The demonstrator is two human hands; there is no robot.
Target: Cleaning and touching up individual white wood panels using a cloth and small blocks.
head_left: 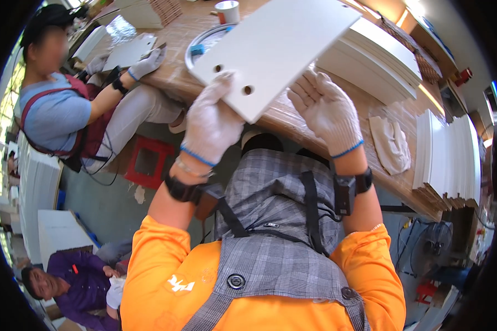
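1. The left hand (212, 124), in a white knit glove with a blue cuff, clasps a white panel (284, 47) at its near-left corner, thumb on the upper face.
2. That panel slants away from the left hand, up and to the right, above the table (174, 63); 2 dark round holes sit just beyond the thumb.
3. The right hand (331, 113), gloved to match, is loosely unfolded with fingers half curled, grasping nothing. It's close by the panel's right edge; from here I can't tell whether the fingertips touch it.
4. Just right of the right hand, a pale cloth item (389, 144) lies on the table; farther right stands a row of white boards (450, 157).
5. Beyond the right hand, more white panels (370, 63) lie stacked.
6. Past the left hand I see a white cup (227, 12) and a small blue object (197, 50), partway along the panel's left side.
7. Well left of the left hand, a co-worker (55, 118) in white gloves handles another white panel (128, 54); a red stool (148, 163) stands nearer, below that hand.
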